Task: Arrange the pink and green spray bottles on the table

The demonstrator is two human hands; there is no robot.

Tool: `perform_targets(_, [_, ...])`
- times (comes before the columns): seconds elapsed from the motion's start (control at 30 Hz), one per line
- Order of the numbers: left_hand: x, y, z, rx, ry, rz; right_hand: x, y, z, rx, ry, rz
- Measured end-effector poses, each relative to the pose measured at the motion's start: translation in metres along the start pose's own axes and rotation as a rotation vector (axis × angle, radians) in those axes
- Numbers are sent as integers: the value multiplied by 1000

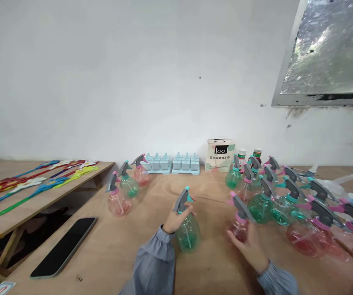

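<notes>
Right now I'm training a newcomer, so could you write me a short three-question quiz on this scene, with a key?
1. True or false: the right hand holds a pink-collared bottle.
2. Multiple choice: the body of the left-hand bottle, held by the left hand, is A) pink, B) green, C) yellow.
3. Fill in: seen from here, the paper bag stands to the ____ of the light-blue moulds.

Key: 1 true; 2 B; 3 right.
</notes>
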State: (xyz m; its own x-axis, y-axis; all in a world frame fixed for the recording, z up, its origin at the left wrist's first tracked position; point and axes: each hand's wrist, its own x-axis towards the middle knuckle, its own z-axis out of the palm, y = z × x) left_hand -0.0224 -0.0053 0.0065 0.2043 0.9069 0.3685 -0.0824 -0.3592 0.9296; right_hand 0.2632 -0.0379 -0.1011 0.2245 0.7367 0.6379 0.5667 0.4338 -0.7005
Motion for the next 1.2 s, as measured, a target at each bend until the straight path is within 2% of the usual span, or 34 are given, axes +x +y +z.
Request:
perform_targets(0.07, [1, 2, 2, -61, -6, -37, 20, -7, 36, 96, -112, 61])
perform_targets(0.13, [2, 2, 4, -90, -10, -81, 42, -9, 64, 140, -121, 81])
perform_targets(0.2, [3, 1, 5, -96, -11, -105, 57, -7, 82, 173, -85, 73])
perform_targets(0.27, [4, -1, 5, -99, -3, -106, 64, -2, 91, 197, -42, 61])
perform_targets(0.5, [7, -5, 3, -188, 13, -96, 51, 8, 91, 225, -69, 44])
perform_targets(0.67, [7, -3, 12, -245, 152, -149, 44, 6, 89, 242, -117, 54])
perform_targets(0.87, [2, 6, 19, -161, 21, -141, 38, 3, 87, 273, -162, 55])
perform_targets(1.2, [5, 6, 13, -124, 64, -92, 37, -2, 87, 281, -150, 45])
